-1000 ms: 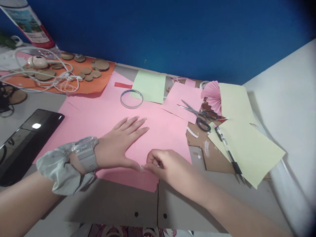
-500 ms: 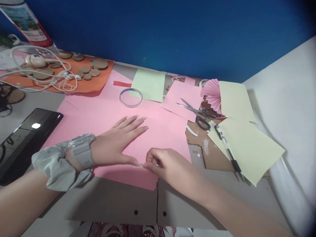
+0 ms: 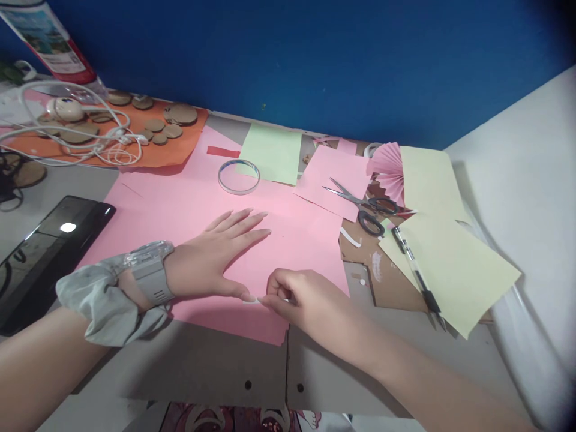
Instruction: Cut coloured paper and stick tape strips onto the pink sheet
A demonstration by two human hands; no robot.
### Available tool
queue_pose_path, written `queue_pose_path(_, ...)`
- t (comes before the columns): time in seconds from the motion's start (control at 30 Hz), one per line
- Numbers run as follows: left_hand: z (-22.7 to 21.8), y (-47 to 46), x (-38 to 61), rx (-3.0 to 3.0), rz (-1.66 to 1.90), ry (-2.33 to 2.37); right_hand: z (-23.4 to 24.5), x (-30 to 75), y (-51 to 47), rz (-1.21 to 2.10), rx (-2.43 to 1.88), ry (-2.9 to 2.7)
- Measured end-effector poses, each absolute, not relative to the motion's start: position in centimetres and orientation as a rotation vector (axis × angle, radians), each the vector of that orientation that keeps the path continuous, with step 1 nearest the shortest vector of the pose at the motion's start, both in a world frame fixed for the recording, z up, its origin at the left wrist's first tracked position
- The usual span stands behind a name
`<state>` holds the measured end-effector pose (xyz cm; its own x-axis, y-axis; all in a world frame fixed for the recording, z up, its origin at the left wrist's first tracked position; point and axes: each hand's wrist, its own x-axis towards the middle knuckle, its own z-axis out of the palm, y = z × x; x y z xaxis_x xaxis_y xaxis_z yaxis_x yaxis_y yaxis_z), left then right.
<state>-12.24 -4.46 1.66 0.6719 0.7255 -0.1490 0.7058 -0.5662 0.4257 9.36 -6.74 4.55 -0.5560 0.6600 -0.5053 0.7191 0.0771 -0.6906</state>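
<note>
My left hand (image 3: 211, 258) lies flat on a large pink paper sheet (image 3: 175, 198), its fingers spread and stretched out. A grey watch and a pale green scrunchie are on that wrist. At my left thumb's tip is a small thin white strip (image 3: 250, 302), lying on the pink paper near its front edge. My right hand (image 3: 306, 300) is closed in a pinch at the strip's right end, the thumb and forefinger almost touching my left thumb. What lies inside the curled fingers is mostly hidden. Behind my left hand, a thin roll of tape (image 3: 239, 192) rests on the pink sheet.
Black-handled scissors (image 3: 355, 201), a pink paper fan (image 3: 389, 174) and a pen (image 3: 416, 273) on pale yellow paper (image 3: 468, 270) lie right. Left are a black glossy device (image 3: 54, 252), white cables (image 3: 119, 150) and wood slices (image 3: 180, 114). A blue wall (image 3: 315, 66) stands behind.
My left thumb tip has shifted very slightly near the white strip. Otherwise both hands hold their places, and the objects around them look the same.
</note>
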Motion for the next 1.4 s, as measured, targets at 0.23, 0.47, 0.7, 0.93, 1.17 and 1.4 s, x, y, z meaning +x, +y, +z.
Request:
queue_pose_path(0.23,1.8,-4.4,-12.3,2.440,0.035,1.125,4.7,9.2,-6.8,-1.490,1.457,2.271)
queue_pose_path(0.47,1.3,-4.7,-12.0,2.483,0.068,1.124,4.7,9.2,-7.0,-1.503,1.463,2.284)
queue_pose_path(0.7,1.2,-4.7,-11.7,2.481,0.064,1.175,4.7,9.5,-6.9,-1.486,1.467,2.269)
queue_pose_path(0.93,1.1,-4.6,-11.8,2.472,0.051,1.161,5.2,11.6,-6.1,-1.319,1.551,2.234)
queue_pose_path(1.17,1.0,-4.6,-11.8,2.476,0.057,1.163,4.6,13.7,-6.0,-1.257,1.539,2.245)
queue_pose_path(1.4,1.1,-4.6,-11.7,2.491,0.026,1.180,4.5,13.8,-6.3,-1.238,1.554,2.282)
